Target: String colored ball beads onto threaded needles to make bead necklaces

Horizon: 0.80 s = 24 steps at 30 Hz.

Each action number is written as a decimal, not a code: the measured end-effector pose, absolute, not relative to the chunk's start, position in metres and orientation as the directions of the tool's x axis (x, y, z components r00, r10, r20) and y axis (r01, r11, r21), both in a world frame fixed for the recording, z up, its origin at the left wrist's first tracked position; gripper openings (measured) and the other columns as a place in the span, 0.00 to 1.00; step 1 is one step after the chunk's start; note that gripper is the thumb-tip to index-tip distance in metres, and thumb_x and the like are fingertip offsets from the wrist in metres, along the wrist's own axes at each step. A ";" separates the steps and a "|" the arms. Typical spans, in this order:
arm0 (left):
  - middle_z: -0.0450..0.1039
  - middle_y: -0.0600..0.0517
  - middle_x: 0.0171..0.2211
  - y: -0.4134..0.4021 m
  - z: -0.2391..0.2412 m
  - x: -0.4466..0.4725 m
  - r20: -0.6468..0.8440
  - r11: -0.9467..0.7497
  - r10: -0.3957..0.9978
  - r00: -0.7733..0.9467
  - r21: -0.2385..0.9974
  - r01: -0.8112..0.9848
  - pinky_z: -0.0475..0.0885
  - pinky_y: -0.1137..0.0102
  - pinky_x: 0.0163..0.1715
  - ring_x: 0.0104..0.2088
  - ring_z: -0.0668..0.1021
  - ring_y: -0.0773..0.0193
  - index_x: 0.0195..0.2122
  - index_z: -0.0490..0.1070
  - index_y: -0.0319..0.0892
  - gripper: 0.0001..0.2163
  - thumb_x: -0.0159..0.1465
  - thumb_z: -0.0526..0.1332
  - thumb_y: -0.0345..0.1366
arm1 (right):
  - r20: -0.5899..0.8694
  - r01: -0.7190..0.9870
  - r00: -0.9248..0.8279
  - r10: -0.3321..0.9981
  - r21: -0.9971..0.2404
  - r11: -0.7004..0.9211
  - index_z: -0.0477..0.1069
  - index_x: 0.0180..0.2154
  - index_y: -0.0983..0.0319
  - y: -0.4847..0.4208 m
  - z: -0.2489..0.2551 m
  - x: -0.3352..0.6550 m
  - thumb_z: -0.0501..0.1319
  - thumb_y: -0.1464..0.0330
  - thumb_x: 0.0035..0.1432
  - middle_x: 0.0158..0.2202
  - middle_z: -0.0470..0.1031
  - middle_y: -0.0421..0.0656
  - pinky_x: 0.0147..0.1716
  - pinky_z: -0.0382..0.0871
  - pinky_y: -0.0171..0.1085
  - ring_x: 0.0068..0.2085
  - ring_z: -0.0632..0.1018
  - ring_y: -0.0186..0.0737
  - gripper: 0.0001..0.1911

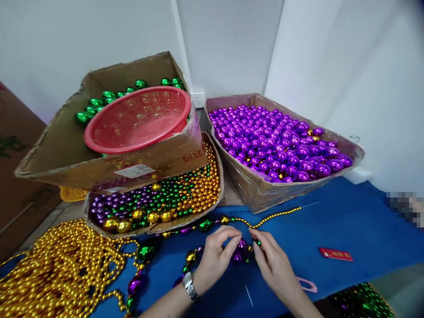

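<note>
My left hand (218,254), with a metal watch (190,286) at its wrist, is closed in a pinch; whatever is between its fingertips is too small to make out. Close to its right, my right hand (276,260) pinches a small green bead (259,243). Between and just below the hands lie purple beads (237,256) of a mixed strand. Beyond them, a strand of small gold beads (276,215) curves over the blue cloth (344,216) and ends in a thin needle-like piece (310,204). A large green bead (146,251) belongs to the strand at left.
Behind stand a carton of purple beads (265,137), a low carton of mixed beads (172,194), and a carton (66,141) holding green beads and a red basket (139,119). Gold bead strands (59,265) heap at left. A red packet (335,254) and pink loop (308,285) lie right.
</note>
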<state>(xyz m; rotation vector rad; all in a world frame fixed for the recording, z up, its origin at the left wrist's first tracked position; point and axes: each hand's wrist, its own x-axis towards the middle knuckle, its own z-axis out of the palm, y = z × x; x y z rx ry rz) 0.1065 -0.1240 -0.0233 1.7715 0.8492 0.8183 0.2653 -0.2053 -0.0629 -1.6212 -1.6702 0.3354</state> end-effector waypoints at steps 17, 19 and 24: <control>0.70 0.51 0.31 -0.099 -0.028 0.159 0.140 -0.507 0.554 0.821 0.839 0.198 0.64 0.71 0.35 0.32 0.71 0.65 0.33 0.68 0.41 0.08 0.65 0.52 0.36 | 0.402 0.398 0.775 0.488 -0.910 0.117 0.67 0.37 0.61 -0.210 0.007 0.363 0.56 0.60 0.62 0.25 0.64 0.36 0.23 0.62 0.30 0.24 0.67 0.29 0.11; 0.70 0.52 0.30 -0.095 -0.026 0.158 0.119 -0.520 0.524 0.843 0.829 0.207 0.64 0.72 0.34 0.32 0.71 0.65 0.32 0.67 0.41 0.09 0.66 0.51 0.36 | 0.374 0.363 0.846 0.380 -0.926 0.104 0.66 0.37 0.60 -0.215 0.003 0.395 0.55 0.57 0.61 0.25 0.63 0.34 0.23 0.62 0.29 0.24 0.66 0.28 0.13; 0.67 0.54 0.27 -0.081 -0.015 0.147 -0.033 -0.370 0.497 0.867 0.896 0.247 0.63 0.72 0.30 0.29 0.69 0.66 0.29 0.67 0.40 0.11 0.64 0.54 0.40 | 0.198 0.229 0.949 0.245 -0.968 -0.106 0.65 0.42 0.61 -0.239 -0.027 0.483 0.51 0.57 0.64 0.28 0.65 0.34 0.21 0.64 0.28 0.22 0.67 0.25 0.15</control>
